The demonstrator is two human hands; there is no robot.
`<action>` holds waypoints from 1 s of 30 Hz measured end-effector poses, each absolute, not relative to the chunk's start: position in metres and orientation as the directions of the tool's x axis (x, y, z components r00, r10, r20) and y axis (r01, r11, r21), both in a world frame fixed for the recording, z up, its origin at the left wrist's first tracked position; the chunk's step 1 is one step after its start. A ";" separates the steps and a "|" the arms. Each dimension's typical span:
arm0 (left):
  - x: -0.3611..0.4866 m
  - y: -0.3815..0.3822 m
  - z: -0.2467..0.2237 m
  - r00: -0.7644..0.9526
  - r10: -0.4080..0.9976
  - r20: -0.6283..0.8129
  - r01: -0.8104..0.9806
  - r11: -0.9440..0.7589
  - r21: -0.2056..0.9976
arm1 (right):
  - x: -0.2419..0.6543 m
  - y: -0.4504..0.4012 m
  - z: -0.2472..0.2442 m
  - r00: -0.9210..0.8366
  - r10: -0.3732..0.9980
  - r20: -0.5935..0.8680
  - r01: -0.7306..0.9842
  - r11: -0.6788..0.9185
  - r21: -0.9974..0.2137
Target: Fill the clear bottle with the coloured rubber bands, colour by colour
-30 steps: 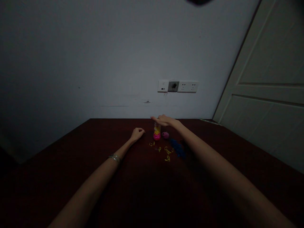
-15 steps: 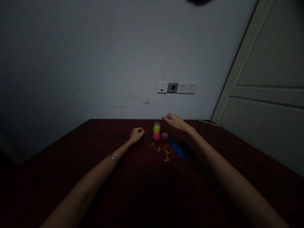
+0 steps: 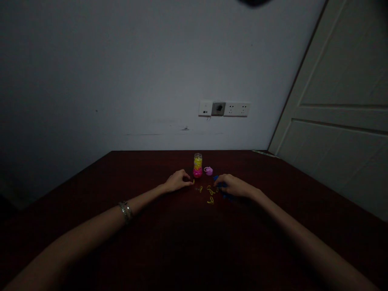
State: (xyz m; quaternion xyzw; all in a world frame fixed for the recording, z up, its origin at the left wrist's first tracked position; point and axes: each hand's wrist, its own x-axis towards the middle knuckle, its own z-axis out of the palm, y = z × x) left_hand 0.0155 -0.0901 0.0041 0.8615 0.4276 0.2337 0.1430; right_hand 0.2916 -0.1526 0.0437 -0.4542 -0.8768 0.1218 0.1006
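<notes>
A clear jar (image 3: pixel 197 165) with yellow pieces above pink ones stands upright and uncapped near the back of the dark red table. Just right of it lies a pink lid (image 3: pixel 209 171). My left hand (image 3: pixel 178 180) rests left of the jar, its fingertips close together at a small yellow band (image 3: pixel 193 182); whether they grip one is too small to tell. Over the blue pile (image 3: pixel 228 197) is my right hand (image 3: pixel 232 185), fingers curled down and partly hiding it. Several yellow bands (image 3: pixel 210 199) lie between the hands.
Behind the table (image 3: pixel 145 161) rises a pale wall with a row of sockets (image 3: pixel 224 109). A white panelled door (image 3: pixel 339 121) stands at the right. A thin flat strip (image 3: pixel 266 153) lies at the back right edge.
My left hand has moved right and nearer, to the yellow bands left of the others. My right hand has come down from beside the jar's top onto the blue pile.
</notes>
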 end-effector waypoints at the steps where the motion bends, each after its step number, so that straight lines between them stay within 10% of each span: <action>1: 0.018 -0.092 0.005 0.519 0.811 0.271 0.679 -0.583 0.445 | 0.290 -0.153 0.044 -0.574 0.817 0.057 0.777 0.566 -0.276; 13: 0.029 -0.099 0.007 0.466 0.855 0.229 0.723 -0.517 0.459 | 0.273 -0.149 0.043 -0.611 0.791 0.027 0.785 0.610 -0.110; 22: 0.027 -0.097 0.007 0.516 0.817 0.257 0.633 -0.566 0.528 | 0.264 -0.147 0.041 -0.584 0.799 0.140 0.654 0.566 -0.502; 30: 0.014 -0.094 0.022 0.562 0.817 0.126 0.604 -0.510 0.612 | 0.264 -0.143 0.047 -0.595 0.800 0.073 0.700 0.560 -0.443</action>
